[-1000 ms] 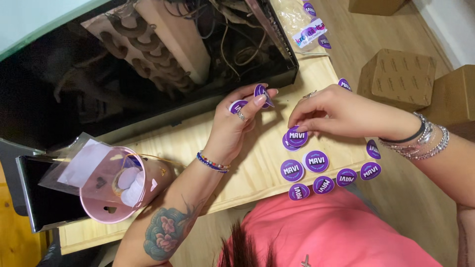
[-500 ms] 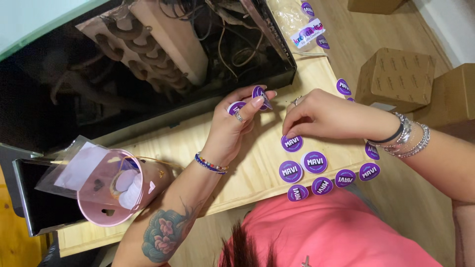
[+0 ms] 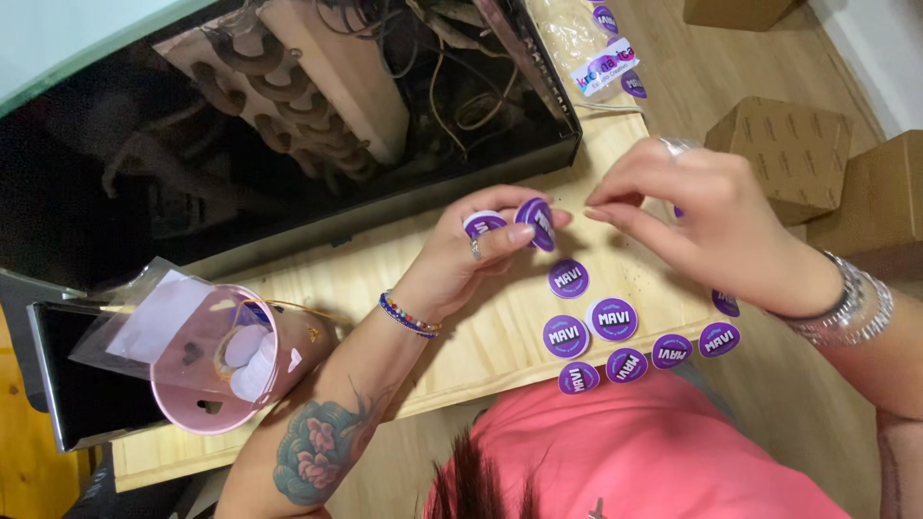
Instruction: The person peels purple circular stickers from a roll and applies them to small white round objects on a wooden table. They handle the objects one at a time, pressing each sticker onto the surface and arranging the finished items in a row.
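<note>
Left hand (image 3: 471,252) holds a round purple sticker (image 3: 536,222) in a pinching grip above the wooden surface (image 3: 461,327). Right hand (image 3: 711,216) hovers beside it, thumb and forefinger nearly pressed together, empty. More purple stickers (image 3: 612,319) lie near the surface's front edge.

You work at a pale pine desk (image 3: 500,336) whose near edge runs in front of you. Along its far edge stands a black open case (image 3: 288,144), with wooden parts and wires inside. Past the desk's right edge, light wood floor (image 3: 769,384) carries brown cardboard boxes (image 3: 784,154). A white wall (image 3: 875,48), perhaps a skirting, shows top right. The light is even and soft.
</note>
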